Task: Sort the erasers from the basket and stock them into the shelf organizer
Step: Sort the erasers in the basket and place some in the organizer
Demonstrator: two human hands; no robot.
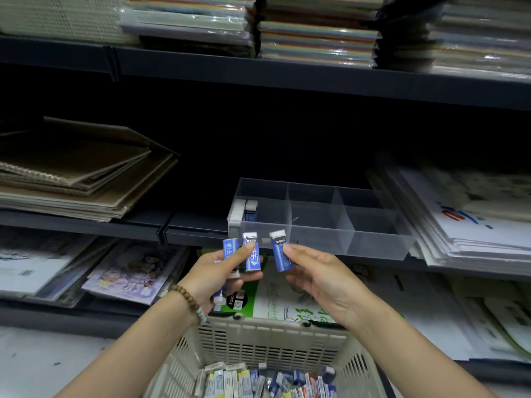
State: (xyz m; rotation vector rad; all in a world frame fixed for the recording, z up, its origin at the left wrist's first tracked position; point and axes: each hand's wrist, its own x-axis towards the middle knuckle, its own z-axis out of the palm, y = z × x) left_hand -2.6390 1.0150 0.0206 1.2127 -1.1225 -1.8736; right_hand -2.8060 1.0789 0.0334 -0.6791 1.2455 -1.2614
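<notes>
Blue-sleeved erasers (pixel 252 255) fan from a left hand (pixel 212 272) gripping several, while the right hand (pixel 319 277) pinches a single eraser (pixel 281 254) just before the clear shelf organizer (pixel 376 239); the crowded bundle could slip and drop into the basket (pixel 258 340) below.

Dim overall, with deep black in the shelf recess (pixel 258 133) behind the organizer (pixel 316 242). White glare on the plastic-wrapped stacks (pixel 317 38) above it, as from overhead light. Brighter and evenly lit just below it, with soft shadows. Bowed and smeared far left and right of it; slightly blurred in the basket (pixel 258 340) beneath.
</notes>
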